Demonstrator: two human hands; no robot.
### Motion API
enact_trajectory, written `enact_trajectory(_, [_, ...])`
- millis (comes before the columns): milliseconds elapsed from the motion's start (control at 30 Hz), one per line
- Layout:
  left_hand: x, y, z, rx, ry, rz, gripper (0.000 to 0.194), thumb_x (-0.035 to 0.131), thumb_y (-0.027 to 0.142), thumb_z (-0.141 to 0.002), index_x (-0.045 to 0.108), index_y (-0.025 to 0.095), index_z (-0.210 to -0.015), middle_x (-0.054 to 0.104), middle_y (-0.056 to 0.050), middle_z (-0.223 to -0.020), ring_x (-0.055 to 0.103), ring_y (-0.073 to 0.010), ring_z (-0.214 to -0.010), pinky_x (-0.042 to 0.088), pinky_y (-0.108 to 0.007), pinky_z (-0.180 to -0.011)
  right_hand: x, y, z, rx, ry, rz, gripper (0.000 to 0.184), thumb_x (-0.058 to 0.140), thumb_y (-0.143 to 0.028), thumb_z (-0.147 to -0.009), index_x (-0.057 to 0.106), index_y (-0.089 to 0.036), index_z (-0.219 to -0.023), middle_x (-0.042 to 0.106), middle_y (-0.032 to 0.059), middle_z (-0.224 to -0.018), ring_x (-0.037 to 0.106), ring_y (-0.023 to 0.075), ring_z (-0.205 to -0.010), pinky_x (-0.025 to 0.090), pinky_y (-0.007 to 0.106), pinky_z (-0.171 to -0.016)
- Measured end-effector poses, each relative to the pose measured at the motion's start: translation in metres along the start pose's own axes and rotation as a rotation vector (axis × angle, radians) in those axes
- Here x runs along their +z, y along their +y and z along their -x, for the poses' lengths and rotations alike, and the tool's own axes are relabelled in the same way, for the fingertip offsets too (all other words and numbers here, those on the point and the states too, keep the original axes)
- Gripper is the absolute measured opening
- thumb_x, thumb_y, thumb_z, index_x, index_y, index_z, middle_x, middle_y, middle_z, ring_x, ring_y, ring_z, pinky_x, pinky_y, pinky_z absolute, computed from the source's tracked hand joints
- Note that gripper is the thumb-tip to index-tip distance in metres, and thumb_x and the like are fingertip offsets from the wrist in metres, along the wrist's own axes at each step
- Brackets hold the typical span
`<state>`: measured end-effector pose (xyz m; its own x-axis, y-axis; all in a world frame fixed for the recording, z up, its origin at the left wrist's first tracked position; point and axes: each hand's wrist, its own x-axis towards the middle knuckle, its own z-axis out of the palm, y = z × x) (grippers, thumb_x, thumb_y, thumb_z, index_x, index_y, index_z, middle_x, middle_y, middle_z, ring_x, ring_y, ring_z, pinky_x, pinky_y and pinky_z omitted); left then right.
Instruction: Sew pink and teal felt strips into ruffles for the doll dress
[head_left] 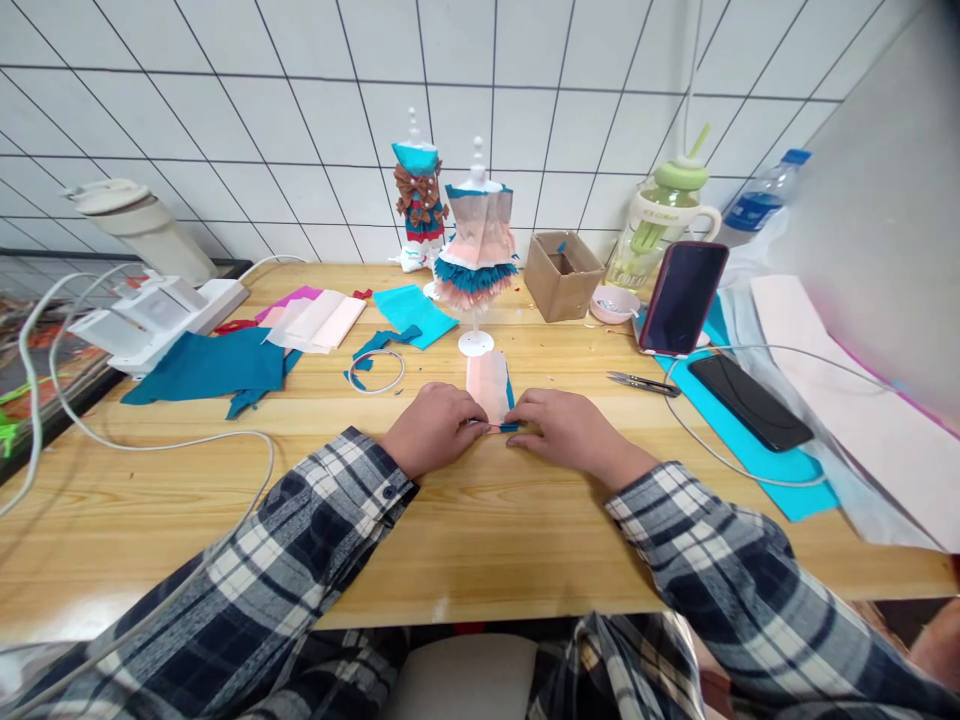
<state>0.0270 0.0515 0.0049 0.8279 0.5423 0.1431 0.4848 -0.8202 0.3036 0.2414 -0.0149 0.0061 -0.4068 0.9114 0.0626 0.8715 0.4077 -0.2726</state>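
A small strip of pale pink crepe paper (489, 385) with a teal layer along its right side lies on the table in front of me. Its near edge is folded, and both hands pinch that fold. My left hand (439, 428) is closed on the fold's left end, and my right hand (561, 430) on its right end, where teal shows. Just beyond the paper stands a small white dress form (478, 262) wearing a pink bodice and a fringed teal and pink skirt. Behind it is a second form (418, 205) with brown bows.
Teal paper (217, 370), a cable ring (376, 372) and a power strip (169, 320) lie to the left. Tweezers (643, 383), a propped phone (684, 298), another phone (750, 402) and paper sheets (862, 400) are at right. A cardboard box (564, 285) and jug (660, 230) stand behind.
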Motion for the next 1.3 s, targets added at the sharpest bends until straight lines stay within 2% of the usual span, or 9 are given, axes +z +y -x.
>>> enact_trajectory(267, [-0.003,0.006,0.002,-0.028,0.052,-0.008,0.043,0.064,0.055,-0.079,0.069,0.023,-0.107,0.072,-0.006,-0.101,0.062,-0.0242,-0.095,0.039,-0.036,-0.082,-0.004,-0.005,0.000,0.039,0.019,0.091,0.028,0.043,-0.033,-0.098,0.068,-0.025,-0.108,0.068,0.0048,-0.102,0.062,0.0172,-0.092,0.036,0.027,-0.066])
enact_trajectory(367, [-0.004,0.010,0.002,-0.046,0.081,-0.040,0.026,0.056,0.044,-0.088,0.072,0.023,-0.095,0.073,-0.005,-0.094,0.063,-0.0220,-0.092,0.036,-0.037,-0.082,-0.005,-0.006,0.001,0.027,0.040,0.078,0.028,0.043,-0.033,-0.097,0.069,-0.025,-0.105,0.068,0.0043,-0.101,0.062,0.0169,-0.090,0.036,0.027,-0.065])
enact_trajectory(467, [-0.005,0.012,0.002,-0.043,0.118,-0.042,0.024,0.052,0.036,-0.092,0.072,0.023,-0.087,0.074,-0.002,-0.089,0.063,-0.0195,-0.087,0.034,-0.039,-0.084,-0.004,-0.007,0.002,-0.004,0.090,0.040,0.027,0.048,-0.039,-0.095,0.069,-0.024,-0.105,0.068,0.0041,-0.101,0.062,0.0174,-0.091,0.038,0.027,-0.066])
enact_trajectory(667, [-0.008,0.014,0.003,-0.039,0.139,-0.041,0.027,0.050,0.038,-0.093,0.072,0.024,-0.087,0.074,-0.001,-0.086,0.063,-0.0188,-0.084,0.032,-0.040,-0.085,0.000,-0.003,0.002,0.011,0.195,-0.061,0.022,0.053,-0.035,-0.093,0.071,-0.025,-0.102,0.069,0.0036,-0.099,0.062,0.0160,-0.089,0.040,0.025,-0.070])
enact_trajectory(833, [-0.008,0.012,0.004,-0.033,0.201,-0.048,0.032,0.060,0.051,-0.084,0.072,0.024,-0.095,0.074,-0.003,-0.088,0.063,-0.0215,-0.086,0.033,-0.040,-0.083,-0.001,0.000,0.002,0.027,0.228,-0.164,0.019,0.057,-0.029,-0.091,0.073,-0.024,-0.100,0.069,0.0028,-0.092,0.062,0.0147,-0.082,0.041,0.025,-0.069])
enact_trajectory(1000, [-0.005,0.012,0.004,-0.051,0.232,0.010,0.023,0.056,0.038,-0.089,0.073,0.024,-0.087,0.075,-0.003,-0.086,0.064,-0.0202,-0.085,0.036,-0.039,-0.084,0.004,0.001,-0.002,0.018,0.266,-0.287,0.017,0.059,-0.027,-0.089,0.075,-0.023,-0.095,0.071,0.0034,-0.089,0.063,0.0148,-0.082,0.043,0.025,-0.071])
enact_trajectory(1100, [-0.010,0.019,0.004,-0.129,0.234,0.193,0.023,0.058,0.039,-0.087,0.073,0.022,-0.085,0.075,-0.003,-0.086,0.065,-0.0198,-0.085,0.043,-0.034,-0.079,-0.005,-0.005,0.000,0.094,0.294,-0.413,0.015,0.061,-0.025,-0.087,0.076,-0.022,-0.090,0.072,0.0028,-0.085,0.063,0.0140,-0.078,0.044,0.024,-0.068])
enact_trajectory(1167, [-0.023,0.025,0.006,-0.223,0.164,0.388,0.024,0.060,0.042,-0.085,0.073,0.021,-0.084,0.075,-0.001,-0.084,0.066,-0.0179,-0.078,0.047,-0.030,-0.073,-0.022,-0.013,0.004,0.169,0.227,-0.563,0.014,0.062,-0.025,-0.085,0.075,-0.022,-0.087,0.072,0.0011,-0.078,0.062,0.0120,-0.068,0.044,0.023,-0.061])
enact_trajectory(1300, [-0.064,0.030,0.006,-0.221,-0.196,0.744,0.030,0.058,0.048,-0.086,0.069,0.022,-0.097,0.075,0.000,-0.082,0.066,-0.0159,-0.071,0.049,-0.026,-0.062,-0.061,-0.026,0.009,0.306,-0.146,-0.985,0.020,0.062,-0.036,-0.082,0.072,-0.020,-0.086,0.064,-0.0021,-0.056,0.054,0.0094,-0.045,0.038,0.019,-0.042])
